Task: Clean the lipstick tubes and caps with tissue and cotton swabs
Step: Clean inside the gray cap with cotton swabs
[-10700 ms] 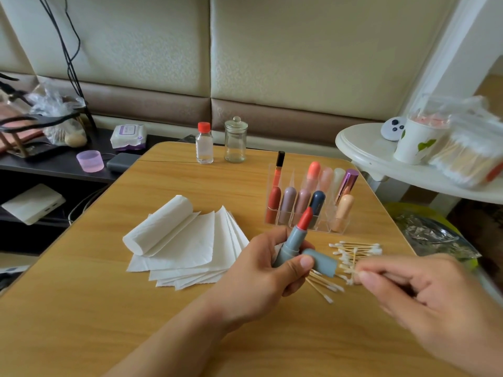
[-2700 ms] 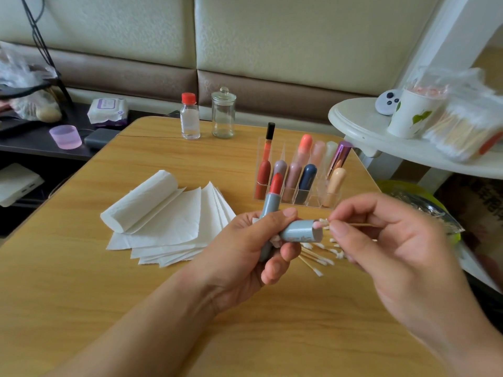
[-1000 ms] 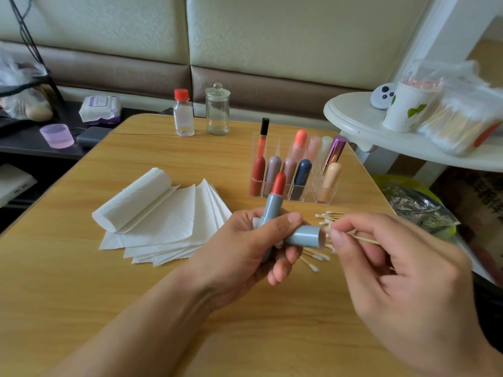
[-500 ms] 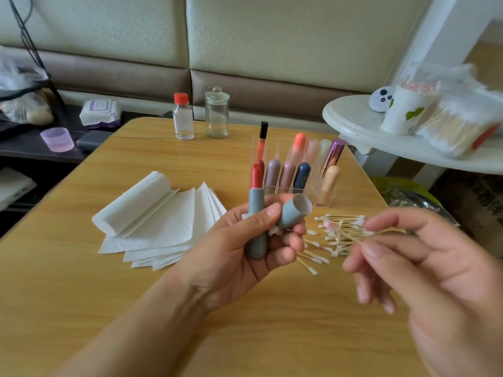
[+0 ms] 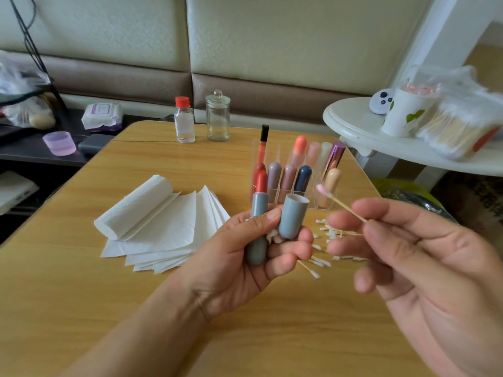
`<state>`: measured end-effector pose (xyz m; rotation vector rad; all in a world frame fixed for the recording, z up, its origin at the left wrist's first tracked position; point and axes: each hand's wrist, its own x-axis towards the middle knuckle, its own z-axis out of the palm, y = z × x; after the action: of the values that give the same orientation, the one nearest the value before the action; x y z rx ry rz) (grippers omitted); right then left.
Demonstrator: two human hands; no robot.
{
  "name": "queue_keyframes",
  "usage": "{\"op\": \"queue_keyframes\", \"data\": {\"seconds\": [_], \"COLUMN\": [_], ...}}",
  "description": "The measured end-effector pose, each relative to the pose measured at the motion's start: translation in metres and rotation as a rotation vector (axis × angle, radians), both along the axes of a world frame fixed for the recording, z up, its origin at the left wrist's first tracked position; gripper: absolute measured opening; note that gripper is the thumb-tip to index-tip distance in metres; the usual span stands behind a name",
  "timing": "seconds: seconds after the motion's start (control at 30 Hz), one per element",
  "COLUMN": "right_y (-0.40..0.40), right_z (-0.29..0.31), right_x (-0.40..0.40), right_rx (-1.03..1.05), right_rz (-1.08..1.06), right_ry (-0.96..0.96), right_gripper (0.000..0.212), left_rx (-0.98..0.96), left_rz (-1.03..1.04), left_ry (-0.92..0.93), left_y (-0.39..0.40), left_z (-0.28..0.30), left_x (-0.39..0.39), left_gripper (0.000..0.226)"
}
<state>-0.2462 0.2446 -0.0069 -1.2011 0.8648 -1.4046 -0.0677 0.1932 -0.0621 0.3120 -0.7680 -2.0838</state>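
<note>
Pink-tipped swab (image 5: 341, 204) pinched, right hand (image 5: 424, 257) raised.

Your near half of the wooden table (image 5: 68, 308), from 5 round to 8 o'clock, lay bare for a hand to pass. At 10 o'clock the fanned tissue sheets (image 5: 163, 232) and the tissue roll (image 5: 133, 206) blocked the way, and at 12 the clear lipstick organizer (image 5: 294, 175) stood with loose cotton swabs (image 5: 326, 240) scattered just before it. Farther at 12 stood the red-capped bottle (image 5: 184, 121) and glass jar (image 5: 218, 117), while the white side table (image 5: 362, 131) crowded 2 o'clock.
</note>
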Motion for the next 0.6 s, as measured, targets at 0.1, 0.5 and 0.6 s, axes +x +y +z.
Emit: {"op": "queue_keyframes", "data": {"seconds": [0.1,0.5,0.6], "right_y": [-0.002,-0.001,-0.001], "right_z": [-0.001,-0.007,-0.011], "right_x": [0.0,0.011,0.009], "right_rx": [-0.03,-0.253,-0.313], "right_rz": [0.0,-0.258,-0.267], "right_ry": [0.012,0.344,0.4], "right_gripper": [0.023,0.017,0.012], "left_rx": [0.01,-0.035,-0.055], "left_rz": [-0.025,-0.069,-0.078], "left_ry": [0.011,0.055,0.033], "left_y": [0.0,0.0,0.0], "left_z": [0.001,-0.003,-0.003], "left_x": [0.001,0.0,0.0], "left_gripper": [0.03,0.021,0.02]}}
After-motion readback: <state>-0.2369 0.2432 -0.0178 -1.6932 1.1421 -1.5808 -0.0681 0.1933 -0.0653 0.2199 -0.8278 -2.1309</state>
